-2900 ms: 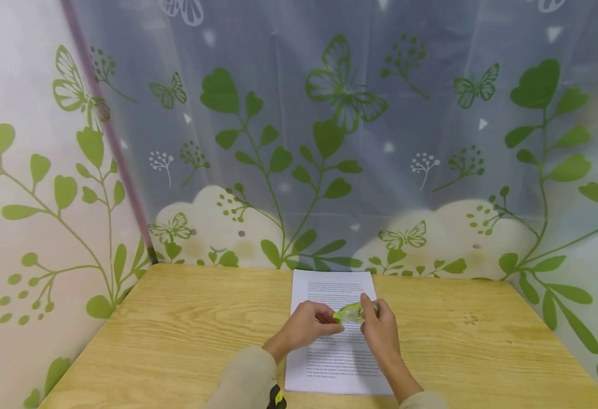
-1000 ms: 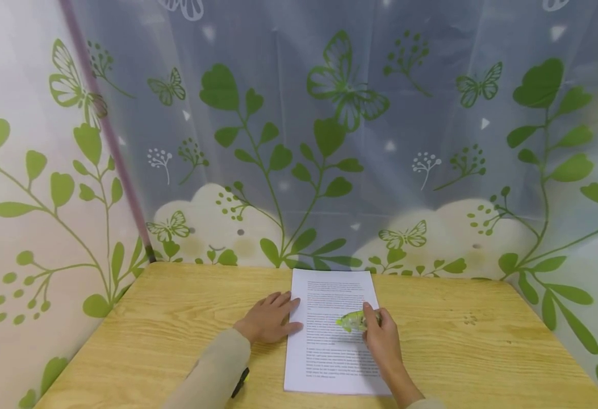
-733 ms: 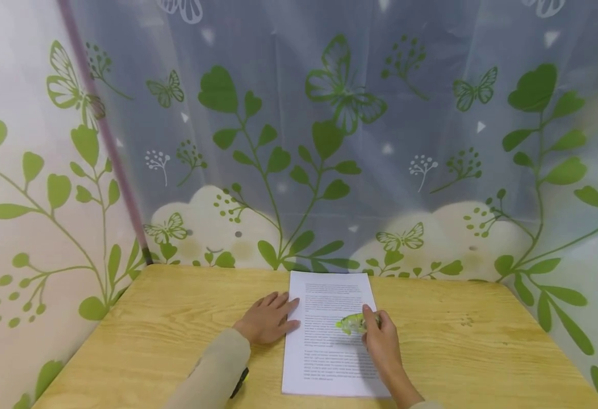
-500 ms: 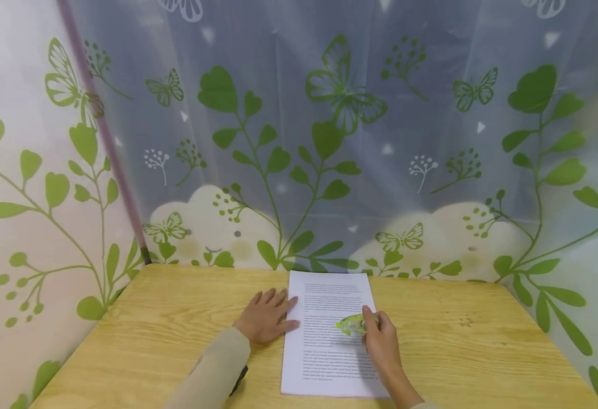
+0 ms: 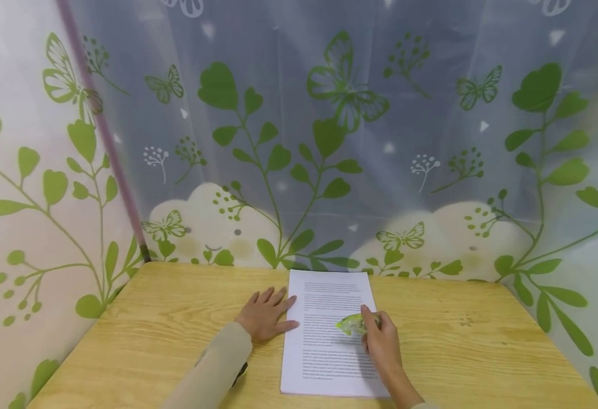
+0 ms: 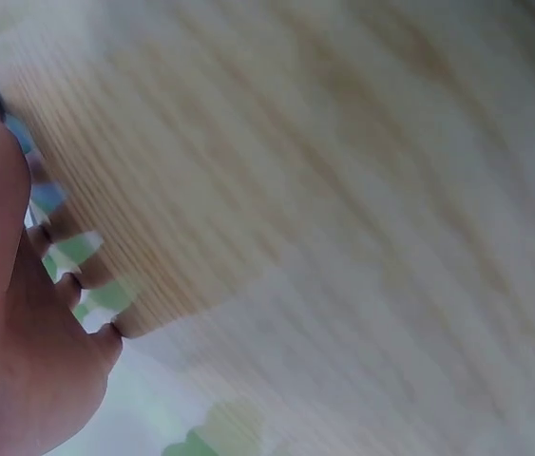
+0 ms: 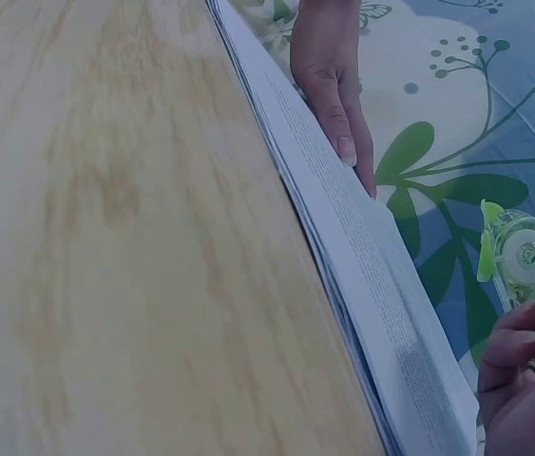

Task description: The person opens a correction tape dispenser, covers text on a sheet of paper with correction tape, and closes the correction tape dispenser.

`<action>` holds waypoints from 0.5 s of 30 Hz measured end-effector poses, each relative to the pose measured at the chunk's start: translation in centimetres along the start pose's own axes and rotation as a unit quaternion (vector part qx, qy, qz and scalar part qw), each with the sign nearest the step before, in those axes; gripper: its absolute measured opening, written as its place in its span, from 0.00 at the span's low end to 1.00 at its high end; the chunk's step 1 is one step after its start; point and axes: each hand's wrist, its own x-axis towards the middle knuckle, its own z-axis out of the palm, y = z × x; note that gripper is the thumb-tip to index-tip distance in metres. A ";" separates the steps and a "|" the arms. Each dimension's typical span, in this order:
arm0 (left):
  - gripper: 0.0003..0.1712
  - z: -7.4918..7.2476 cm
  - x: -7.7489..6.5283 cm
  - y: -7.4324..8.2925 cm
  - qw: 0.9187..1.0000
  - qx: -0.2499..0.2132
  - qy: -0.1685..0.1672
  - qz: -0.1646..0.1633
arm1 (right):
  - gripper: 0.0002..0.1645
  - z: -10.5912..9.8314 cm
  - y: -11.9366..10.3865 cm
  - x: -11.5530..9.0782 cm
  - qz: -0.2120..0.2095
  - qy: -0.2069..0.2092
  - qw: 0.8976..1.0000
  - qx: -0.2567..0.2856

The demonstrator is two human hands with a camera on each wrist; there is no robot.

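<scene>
A stack of printed paper (image 5: pixel 329 341) lies on the wooden table, long side running away from me. My left hand (image 5: pixel 264 318) rests flat at its left edge, fingers spread, with the thumb and index tips on the sheet's margin. In my right hand (image 5: pixel 383 343), thumb on top, is a see-through green correction tape (image 5: pixel 351 324), held above the middle of the page with its bright tip pointing left. The right wrist view shows round reels inside the correction tape (image 7: pixel 526 255) and fingers (image 7: pixel 514 356) curled around its body. The left wrist view catches part of the left hand (image 6: pixel 29 332).
The wooden table (image 5: pixel 186 318) extends to both sides of the paper. Behind it hangs a blue-grey curtain (image 5: pixel 278 170) printed with leaves and butterflies. A dark wristband with yellow (image 5: pixel 239 375) shows beside the left sleeve.
From 2.9 seconds ago, the left hand has left the tip of the correction tape and moved left to the paper's edge. The right hand has stayed almost still, holding the correction tape.
</scene>
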 end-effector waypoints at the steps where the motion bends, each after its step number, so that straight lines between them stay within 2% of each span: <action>1: 0.41 0.1 0.0 -0.1 1.000 0.002 -0.002 -0.002 | 0.33 0.1 0.0 0.1 0.003 0.002 1.000 0.009; 5: 0.41 0.3 0.0 -0.2 1.000 -0.001 -0.002 -0.006 | 0.36 0.5 -0.3 0.2 0.013 0.011 0.999 0.041; 9: 0.40 -0.2 -0.3 0.0 1.000 -0.017 -0.010 -0.008 | 0.36 1.2 -0.8 0.4 0.026 0.016 0.996 0.078; 13: 0.39 -0.6 -0.3 0.3 0.999 -0.025 -0.019 -0.013 | 0.38 2.1 -1.3 0.8 0.037 0.021 0.995 0.094; 15: 0.40 -0.6 -0.2 0.4 0.999 -0.025 -0.019 -0.013 | 0.40 2.7 -1.3 1.2 0.037 0.024 0.996 0.083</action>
